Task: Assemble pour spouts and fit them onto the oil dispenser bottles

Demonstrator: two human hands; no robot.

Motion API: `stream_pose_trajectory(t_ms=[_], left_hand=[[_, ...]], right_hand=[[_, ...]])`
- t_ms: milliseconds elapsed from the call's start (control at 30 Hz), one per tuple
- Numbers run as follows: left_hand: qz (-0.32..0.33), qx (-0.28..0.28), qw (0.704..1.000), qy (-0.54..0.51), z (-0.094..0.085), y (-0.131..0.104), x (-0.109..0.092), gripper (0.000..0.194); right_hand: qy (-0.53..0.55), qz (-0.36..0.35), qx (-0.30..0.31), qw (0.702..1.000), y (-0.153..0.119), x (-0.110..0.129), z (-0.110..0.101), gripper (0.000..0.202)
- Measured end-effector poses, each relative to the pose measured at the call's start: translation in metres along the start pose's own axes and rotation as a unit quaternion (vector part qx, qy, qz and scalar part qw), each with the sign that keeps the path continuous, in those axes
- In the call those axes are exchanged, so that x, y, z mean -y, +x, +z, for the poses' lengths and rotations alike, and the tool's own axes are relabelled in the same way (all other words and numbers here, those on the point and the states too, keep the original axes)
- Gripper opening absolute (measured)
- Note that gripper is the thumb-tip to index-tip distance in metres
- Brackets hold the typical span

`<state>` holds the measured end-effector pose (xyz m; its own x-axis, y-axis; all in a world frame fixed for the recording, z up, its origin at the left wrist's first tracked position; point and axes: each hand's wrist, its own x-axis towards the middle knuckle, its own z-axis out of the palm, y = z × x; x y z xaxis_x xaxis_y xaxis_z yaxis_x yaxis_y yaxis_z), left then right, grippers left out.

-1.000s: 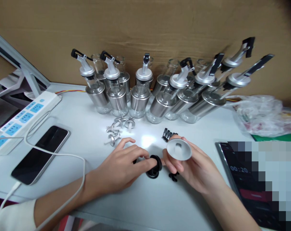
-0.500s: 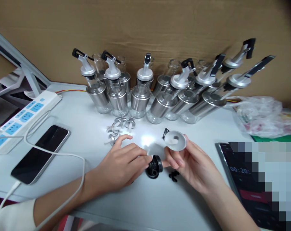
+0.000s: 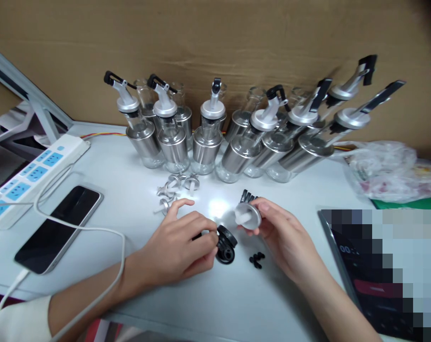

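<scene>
With the left hand point(image 3: 176, 247) pinching the black stopper point(image 3: 225, 243) just above the bench point(image 3: 130, 199) and the right hand point(image 3: 279, 232) clamped on the silver cap point(image 3: 248, 214), it seems best to line up their centres squarely, then press gently.

A white worktop point(image 3: 112, 190) backed by a brown cardboard wall point(image 3: 215, 38). Along the back stands a row of glass and steel dispenser bottles point(image 3: 208, 142), most capped with silver pour spouts that have black flip lids. In front of them, a small cluster of loose silver spout caps point(image 3: 174, 187) lies on the surface, with a few short black pieces point(image 3: 249, 195) to its right. At left, a white power strip with blue sockets point(image 3: 30, 173) lies beside a dark phone point(image 3: 59, 229), face up, with a white cable point(image 3: 94, 232) curving past it. At right sits a crumpled clear plastic bag point(image 3: 386, 171), and nearer, a dark tablet point(image 3: 379, 280) with a partly blurred screen.
</scene>
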<state>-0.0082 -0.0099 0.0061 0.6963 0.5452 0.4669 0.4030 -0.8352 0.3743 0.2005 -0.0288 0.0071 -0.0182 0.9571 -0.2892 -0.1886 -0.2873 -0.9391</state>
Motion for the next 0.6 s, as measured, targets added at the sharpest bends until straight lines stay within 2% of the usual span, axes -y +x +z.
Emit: stream_pose_trajectory(t_ms=[100,200,600], left_hand=[[-0.001,-0.014,1.0,-0.019,-0.0006,0.0,-0.0007,0.007],[0.001,-0.008,1.0,-0.025,-0.0006,-0.0006,-0.0009,0.008],[-0.026,-0.032,0.999,-0.029,-0.0003,-0.0008,-0.0012,0.007]], right_hand=[[-0.048,-0.023,-0.012,0.999,-0.0002,-0.0014,-0.0003,0.031],[-0.084,-0.042,0.009,0.996,-0.0015,-0.0009,0.0009,0.032],[-0.096,-0.05,0.046,0.993,-0.0075,-0.0008,-0.0015,0.034]])
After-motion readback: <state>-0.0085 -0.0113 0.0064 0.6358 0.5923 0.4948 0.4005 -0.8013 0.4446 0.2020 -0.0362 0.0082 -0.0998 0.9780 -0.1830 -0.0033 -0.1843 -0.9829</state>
